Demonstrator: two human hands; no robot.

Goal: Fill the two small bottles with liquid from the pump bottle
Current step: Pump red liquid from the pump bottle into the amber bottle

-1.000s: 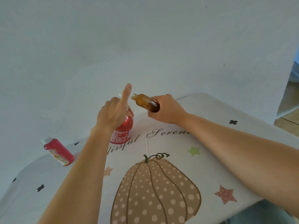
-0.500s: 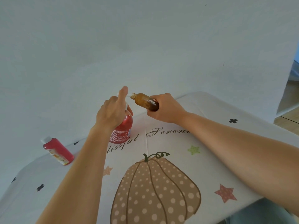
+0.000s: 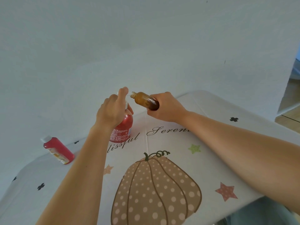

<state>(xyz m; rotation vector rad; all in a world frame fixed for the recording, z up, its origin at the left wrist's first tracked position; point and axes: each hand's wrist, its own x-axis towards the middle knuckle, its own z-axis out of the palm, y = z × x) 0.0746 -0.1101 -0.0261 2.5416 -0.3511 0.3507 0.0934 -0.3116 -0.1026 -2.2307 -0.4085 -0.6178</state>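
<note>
Bottles, three in all, were in play: one pump bottle (image 3: 122, 127) and two small ones. The pump bottle stood upright on the tabletop (image 3: 211, 143), glossy red plastic with a printed label. Over it, the left hand (image 3: 112, 111) wrapped the neck, fingers curled, forefinger (image 3: 123, 92) laid across the top of the pump.

And the right hand (image 3: 167, 108) gripped the base of the amber small bottle (image 3: 144, 100), a smooth translucent cylinder held in the air on a slant. Its open threaded mouth sat just beside that forefinger's tip, and the glass looked darker toward the palm.

Off at the left edge, well apart, was the second small bottle (image 3: 58, 150), opaque red with a white cap; standing or leaning, hard to say through the wide lens.

The cloth (image 3: 162, 143) was pale and creased, printed with one dotted pumpkin (image 3: 155, 190), three stars and script lettering.
</note>
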